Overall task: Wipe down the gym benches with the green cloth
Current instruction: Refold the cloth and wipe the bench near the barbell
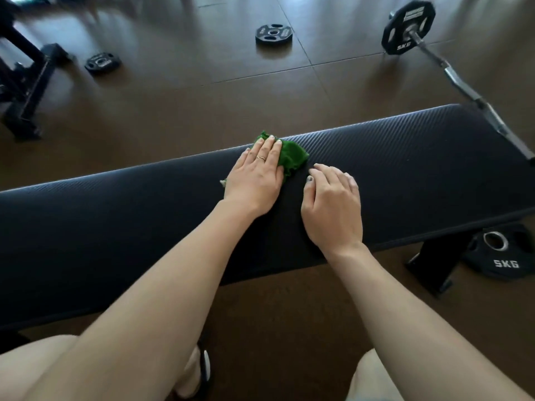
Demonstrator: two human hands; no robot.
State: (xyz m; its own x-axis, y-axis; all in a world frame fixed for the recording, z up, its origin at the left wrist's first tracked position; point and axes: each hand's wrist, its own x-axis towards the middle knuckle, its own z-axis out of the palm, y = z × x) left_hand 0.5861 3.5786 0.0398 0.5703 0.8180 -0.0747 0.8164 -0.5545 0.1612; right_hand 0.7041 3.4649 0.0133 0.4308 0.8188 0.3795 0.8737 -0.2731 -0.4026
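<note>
Flat on the far edge of the black padded bench (pixel 405 169), the left hand (pixel 256 180) pressed the green cloth (pixel 291 159) down with its fingers straight and close together, the cloth bunched under and just past the fingertips. Beside it the right hand (pixel 333 204) rested on the pad, empty, its fingers loosely curled and apart from the cloth. A curl bar (pixel 451 79) and loose weight plates lay on the brown floor (pixel 202 117), one plate (pixel 499 250) apparently tucked against the bench foot.
</note>
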